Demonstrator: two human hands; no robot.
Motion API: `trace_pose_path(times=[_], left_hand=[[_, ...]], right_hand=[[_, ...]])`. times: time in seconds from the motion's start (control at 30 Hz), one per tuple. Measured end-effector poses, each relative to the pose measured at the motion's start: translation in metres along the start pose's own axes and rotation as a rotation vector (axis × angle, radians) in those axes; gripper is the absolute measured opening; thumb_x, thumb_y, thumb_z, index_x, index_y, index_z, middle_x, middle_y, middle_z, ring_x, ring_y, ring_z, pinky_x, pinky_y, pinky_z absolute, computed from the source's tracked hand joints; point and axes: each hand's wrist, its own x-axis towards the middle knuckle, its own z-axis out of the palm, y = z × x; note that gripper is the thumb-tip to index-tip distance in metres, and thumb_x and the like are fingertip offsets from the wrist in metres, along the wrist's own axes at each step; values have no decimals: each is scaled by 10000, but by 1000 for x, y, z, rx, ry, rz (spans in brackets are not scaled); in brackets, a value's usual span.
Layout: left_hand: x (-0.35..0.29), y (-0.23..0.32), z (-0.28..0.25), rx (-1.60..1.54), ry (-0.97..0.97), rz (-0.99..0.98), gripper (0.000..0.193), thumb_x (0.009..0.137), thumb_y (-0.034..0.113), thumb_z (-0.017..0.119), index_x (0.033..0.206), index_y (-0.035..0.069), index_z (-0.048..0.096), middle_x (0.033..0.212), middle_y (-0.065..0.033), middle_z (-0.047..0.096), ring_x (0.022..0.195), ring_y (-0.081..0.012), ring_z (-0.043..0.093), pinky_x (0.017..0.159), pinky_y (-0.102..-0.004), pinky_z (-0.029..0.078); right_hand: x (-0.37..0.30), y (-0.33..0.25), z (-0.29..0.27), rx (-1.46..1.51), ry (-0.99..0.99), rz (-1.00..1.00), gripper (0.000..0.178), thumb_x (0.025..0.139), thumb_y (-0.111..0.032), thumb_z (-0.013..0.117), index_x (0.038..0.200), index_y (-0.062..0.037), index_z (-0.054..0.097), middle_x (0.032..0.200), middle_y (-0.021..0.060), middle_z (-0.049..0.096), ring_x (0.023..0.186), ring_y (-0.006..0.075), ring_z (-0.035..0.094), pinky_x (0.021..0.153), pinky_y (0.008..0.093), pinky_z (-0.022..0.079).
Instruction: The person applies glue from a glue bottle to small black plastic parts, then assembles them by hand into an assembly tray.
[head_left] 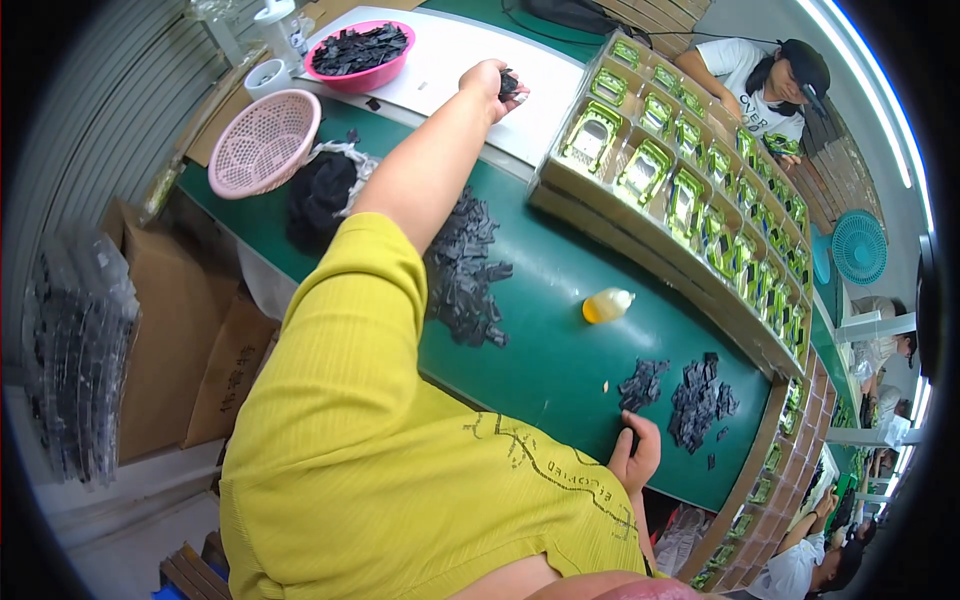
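Note:
My left hand (pixel 486 88) reaches far out over a white board (pixel 440 60). Its fingers curl around a small bunch of black pieces (pixel 509 86). Close to the table's near edge, my right hand (pixel 640 456) is closed, with a dark bit showing between thumb and fingers that I cannot make out. Just beyond it lie a small heap of flat black pieces (pixel 643 384) and a larger heap (pixel 697 402). A bigger spread of black pieces (pixel 468 270) lies beside my left arm. The pink bowl (pixel 362 84), left of my left hand, is full of similar pieces.
A pink basket (pixel 262 145) and a black-and-white cloth bundle (pixel 325 190) sit on the green table (pixel 540 370). A bottle of yellow liquid (pixel 607 305) lies mid-table. A divided cardboard tray (pixel 660 225) holds green-framed parts. A co-worker (pixel 765 85) sits across; cartons (pixel 180 350) stand left.

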Motion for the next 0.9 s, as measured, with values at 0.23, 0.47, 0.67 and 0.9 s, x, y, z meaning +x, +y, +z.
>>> trace_pose_path(times=[0.23, 0.47, 0.67, 0.9], left_hand=[[66, -16, 39, 178, 151, 102, 172, 817, 63, 604, 920, -62, 544, 758, -161, 593, 576, -247, 602, 458, -298, 509], [107, -27, 54, 521, 113, 198, 172, 799, 74, 627, 756, -78, 557, 695, -150, 585, 522, -238, 575, 418, -312, 410], [121, -35, 51, 427, 94, 158, 175, 785, 70, 637, 742, -77, 553, 673, -150, 575, 507, -235, 563, 428, -310, 411], [114, -25, 48, 1160, 66, 377, 256, 771, 259, 576, 783, 21, 669, 718, -118, 677, 619, -221, 652, 603, -355, 514]], right_hand=[[-8, 10, 3, -50, 19, 86, 151, 809, 11, 585, 954, -8, 619, 876, 131, 644, 788, 293, 604, 732, 362, 471], [-10, 12, 5, -85, 37, 186, 183, 767, 53, 606, 931, -30, 603, 850, 106, 633, 752, 271, 589, 693, 355, 467], [-8, 14, 4, -115, 13, 174, 193, 769, 60, 608, 934, -38, 597, 854, 102, 632, 752, 263, 587, 689, 352, 465], [-9, 14, 4, -111, 21, 167, 202, 769, 56, 615, 943, -44, 592, 853, 102, 630, 750, 266, 585, 688, 353, 463]])
